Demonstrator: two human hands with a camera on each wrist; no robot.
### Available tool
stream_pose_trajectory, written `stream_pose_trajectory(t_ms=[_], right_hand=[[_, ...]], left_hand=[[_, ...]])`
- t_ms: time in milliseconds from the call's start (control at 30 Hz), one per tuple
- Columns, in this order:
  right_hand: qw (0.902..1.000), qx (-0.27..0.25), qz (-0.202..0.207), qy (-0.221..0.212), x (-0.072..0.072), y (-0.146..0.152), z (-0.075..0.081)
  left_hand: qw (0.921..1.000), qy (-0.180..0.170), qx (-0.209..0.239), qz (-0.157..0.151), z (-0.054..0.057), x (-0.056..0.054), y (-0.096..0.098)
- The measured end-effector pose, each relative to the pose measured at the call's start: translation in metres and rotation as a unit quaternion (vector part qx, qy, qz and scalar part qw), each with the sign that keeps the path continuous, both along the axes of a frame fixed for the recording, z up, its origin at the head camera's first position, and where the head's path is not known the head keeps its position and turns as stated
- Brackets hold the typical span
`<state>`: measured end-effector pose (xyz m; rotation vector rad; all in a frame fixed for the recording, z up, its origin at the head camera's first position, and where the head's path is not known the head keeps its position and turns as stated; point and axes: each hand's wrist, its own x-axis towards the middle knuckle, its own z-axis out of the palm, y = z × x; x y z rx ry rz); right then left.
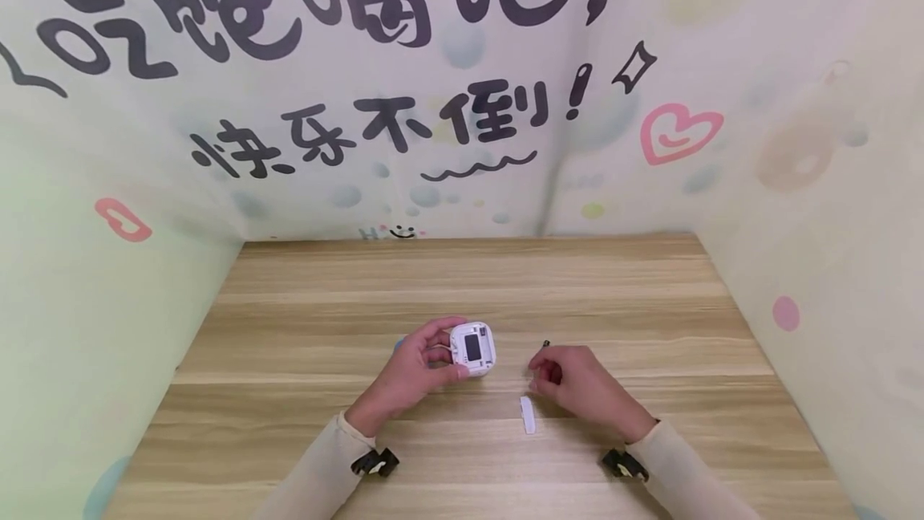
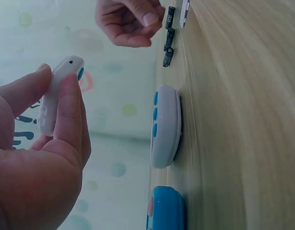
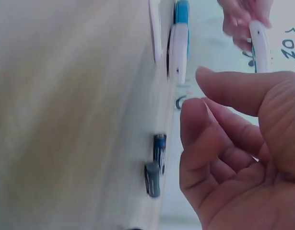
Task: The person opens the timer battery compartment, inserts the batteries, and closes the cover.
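My left hand [image 1: 411,371] grips a small white rounded-square electronic device [image 1: 472,347] by its edges, above the table. Its back faces up, with a dark rectangle in the middle and the battery slots uncovered. A blue button shows on its other side in the left wrist view. To the right, my right hand [image 1: 577,379] hovers with loosely bent fingers; thumb and forefinger are apart and hold nothing. Small dark batteries [image 2: 169,39] lie on the table near it. A narrow white battery cover [image 1: 528,416] lies just left of and below that hand.
On the wooden table [image 1: 289,424], another white device with blue buttons [image 2: 165,127] and a blue device [image 2: 167,208] stand near the left hand, mostly hidden in the head view. Printed walls [image 1: 462,207] enclose the back and both sides.
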<state>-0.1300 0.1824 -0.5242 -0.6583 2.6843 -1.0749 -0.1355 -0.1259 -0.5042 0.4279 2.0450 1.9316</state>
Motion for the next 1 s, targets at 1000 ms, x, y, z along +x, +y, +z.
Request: stream_pose_trajectory(t_ms=[1000], right_hand=[[0.9858, 0.144, -0.084, 0.024, -0.037, 0.017, -0.009]], left_hand=[[0.9999, -0.013, -0.009, -0.005, -0.002, 0.001, 0.002]])
